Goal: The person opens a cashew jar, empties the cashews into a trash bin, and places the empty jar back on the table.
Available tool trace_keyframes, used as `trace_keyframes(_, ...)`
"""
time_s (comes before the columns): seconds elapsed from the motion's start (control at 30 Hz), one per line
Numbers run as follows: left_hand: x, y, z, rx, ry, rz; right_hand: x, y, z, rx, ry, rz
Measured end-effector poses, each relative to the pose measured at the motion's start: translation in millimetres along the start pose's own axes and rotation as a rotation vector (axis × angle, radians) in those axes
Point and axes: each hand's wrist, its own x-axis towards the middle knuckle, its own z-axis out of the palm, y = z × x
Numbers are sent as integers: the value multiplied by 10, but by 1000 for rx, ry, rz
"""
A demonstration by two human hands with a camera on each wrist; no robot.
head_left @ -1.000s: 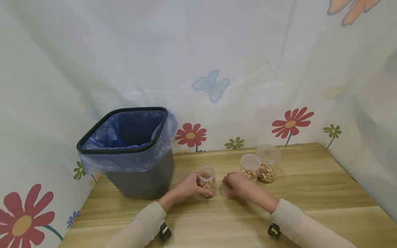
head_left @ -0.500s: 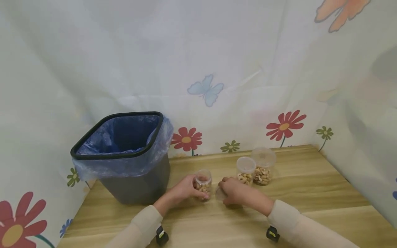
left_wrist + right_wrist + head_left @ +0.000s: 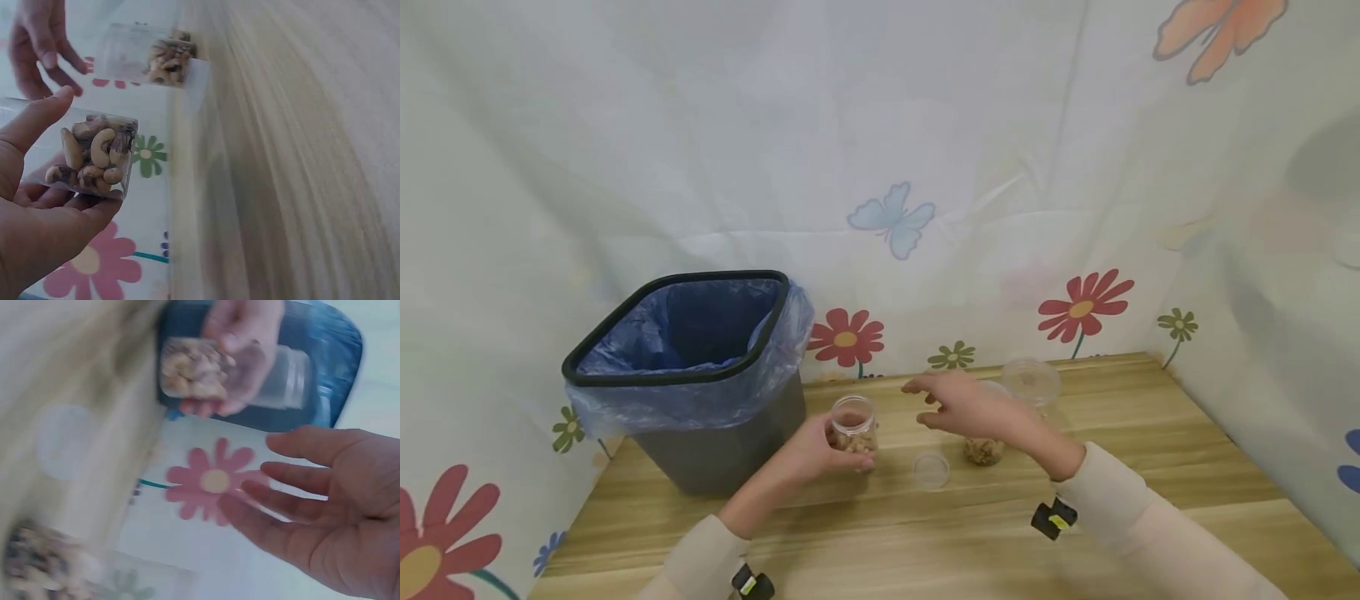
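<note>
My left hand [image 3: 820, 450] grips a clear jar [image 3: 853, 425] around its side, thumb and fingers curled on it. The jar has no lid on, and cashews [image 3: 94, 153] fill its lower part. In the left wrist view its base shows apart from the tabletop. A round clear lid [image 3: 931, 471] lies flat on the table between the two hands. My right hand [image 3: 973, 408] hovers above and behind that lid, fingers spread and loosely bent, with nothing in them. It partly hides a second jar of nuts [image 3: 983, 452].
Behind the right forearm stands a third, larger jar [image 3: 1030, 382], mostly covered. A grey bin [image 3: 722, 450] with a black rim and blue liner stands at the left, close to the left hand. A flowered curtain [image 3: 887, 125] closes off the back of the wooden table [image 3: 880, 542].
My right hand has let go of the lid, leaving it on the table, and has risen. The left hand has shifted left with the jar.
</note>
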Motion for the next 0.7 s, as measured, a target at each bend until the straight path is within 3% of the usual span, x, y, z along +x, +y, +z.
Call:
trace_keyframes(0.13, -96, 85, -107, 58, 8, 34, 76, -108, -220, 87, 105, -47)
trace_keyframes(0.27, -201, 186, -204, 73, 26, 41, 188, -230, -346, 157, 155, -76)
trace_keyframes(0.5, -416, 336, -267, 99, 36, 40, 430, -405, -449, 197, 179, -127)
trace_keyframes(0.7, -625, 469, -316, 92, 76, 16, 648, -525, -492, 257, 166, -87)
